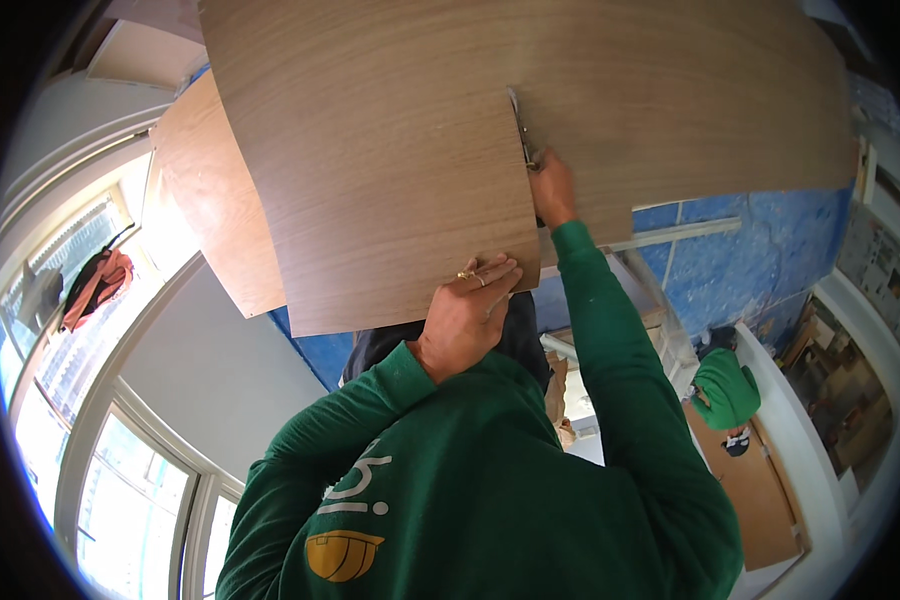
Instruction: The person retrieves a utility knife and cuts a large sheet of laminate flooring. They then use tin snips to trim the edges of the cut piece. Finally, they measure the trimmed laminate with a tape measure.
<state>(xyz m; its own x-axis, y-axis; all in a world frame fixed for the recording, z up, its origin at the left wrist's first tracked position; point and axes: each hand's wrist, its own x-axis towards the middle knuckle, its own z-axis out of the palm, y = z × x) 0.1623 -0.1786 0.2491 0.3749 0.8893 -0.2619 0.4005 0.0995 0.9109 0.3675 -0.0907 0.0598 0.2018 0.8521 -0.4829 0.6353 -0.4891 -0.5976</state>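
A large brown wood-grain veneer sheet spreads in front of me, with a straight cut running up it from its near edge. My right hand is closed round the handles of a pair of scissors. Their metal blades lie at the far end of the cut, pointing away from me; the lower handle is mostly hidden by my fingers. My left hand lies on the near right corner of the cut piece, beside the slit. Its fingers are stretched out flat, with rings on them, and hold nothing.
Under the veneer at the left lies a paler wood sheet. A blue worn surface shows at the right, with a light strip on it. Farther right, a person in green is by a brown board. Windows line the left.
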